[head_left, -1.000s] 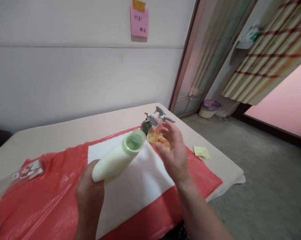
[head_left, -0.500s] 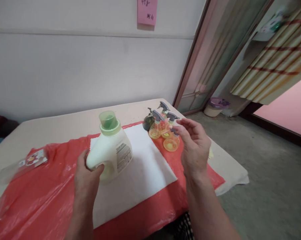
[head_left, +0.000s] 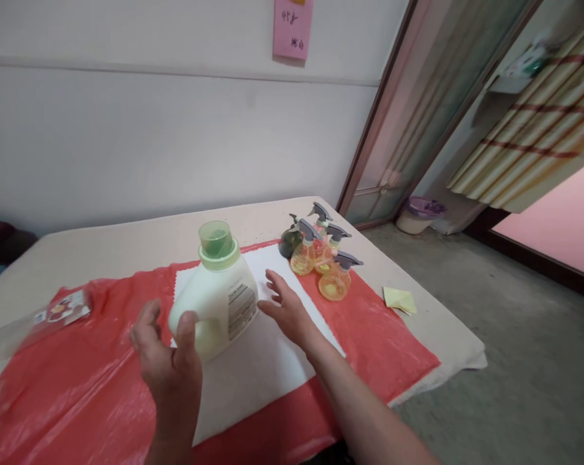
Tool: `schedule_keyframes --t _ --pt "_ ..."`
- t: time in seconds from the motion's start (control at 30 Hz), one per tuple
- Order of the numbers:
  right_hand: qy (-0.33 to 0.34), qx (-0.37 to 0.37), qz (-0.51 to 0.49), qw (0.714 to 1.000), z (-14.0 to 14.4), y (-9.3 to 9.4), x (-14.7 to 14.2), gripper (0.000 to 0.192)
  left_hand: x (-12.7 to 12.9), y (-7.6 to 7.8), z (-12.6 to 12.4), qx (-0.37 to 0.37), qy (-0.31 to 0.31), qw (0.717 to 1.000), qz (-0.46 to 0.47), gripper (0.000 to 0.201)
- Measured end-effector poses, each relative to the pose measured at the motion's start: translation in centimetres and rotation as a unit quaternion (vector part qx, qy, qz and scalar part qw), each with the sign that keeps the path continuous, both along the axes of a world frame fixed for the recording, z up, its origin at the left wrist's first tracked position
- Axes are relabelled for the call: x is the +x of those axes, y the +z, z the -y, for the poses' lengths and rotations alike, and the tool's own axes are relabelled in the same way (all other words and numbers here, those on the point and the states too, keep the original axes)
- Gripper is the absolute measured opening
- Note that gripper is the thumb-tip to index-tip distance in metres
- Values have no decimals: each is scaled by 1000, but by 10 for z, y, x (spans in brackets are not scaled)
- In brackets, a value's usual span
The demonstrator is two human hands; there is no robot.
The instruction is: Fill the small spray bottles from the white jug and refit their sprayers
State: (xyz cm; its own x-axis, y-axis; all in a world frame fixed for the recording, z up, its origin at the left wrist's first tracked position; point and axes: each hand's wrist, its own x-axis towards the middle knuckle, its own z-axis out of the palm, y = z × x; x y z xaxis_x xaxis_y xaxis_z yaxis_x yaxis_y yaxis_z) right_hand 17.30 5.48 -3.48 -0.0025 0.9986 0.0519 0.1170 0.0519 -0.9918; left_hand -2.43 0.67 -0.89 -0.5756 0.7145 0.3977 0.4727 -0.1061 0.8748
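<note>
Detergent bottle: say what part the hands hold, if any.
Nothing is held: the left hand and right hand are open by the detergent bottle; any light left-hand touch is unclear.

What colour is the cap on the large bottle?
The cap is translucent green; see head view.

The pale green, round-shouldered jug (head_left: 212, 300) looks like smooth, satiny plastic, its cup-shaped green cap (head_left: 215, 239) translucent. At its five o'clock spreads a matt white rectangular cloth (head_left: 263, 368); at eight, wrinkled red plastic sheeting (head_left: 98, 361), glossy (the creases catch the light). At three: matt yellow paper notes (head_left: 399, 300).
</note>
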Motion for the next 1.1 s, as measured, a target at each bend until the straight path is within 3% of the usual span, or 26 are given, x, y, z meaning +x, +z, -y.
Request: schedule_keyframes --t 0.1,0.23,0.33,0.5,0.7,0.93,1.1 --pt "58 13 44 997 8 6 -9 85 0 3 0 -45 36 998 -1 69" --pt "88 43 73 993 16 16 -14 81 1 4 -2 -84 -8 996 21 68" --pt "79 58 79 992 19 20 -16 71 1 4 -3 -104 -41 993 26 66" --pt "64 92 88 990 24 25 -16 56 1 5 -2 -86 -42 995 35 64" --pt "36 164 110 980 31 29 -11 58 -7 5 -4 -42 -35 997 60 56" --pt "44 135 108 984 21 17 -2 49 -11 3 -10 -72 -91 992 59 59" --pt "9 116 105 988 12 17 1 34 -10 5 -9 -47 -79 993 75 60"
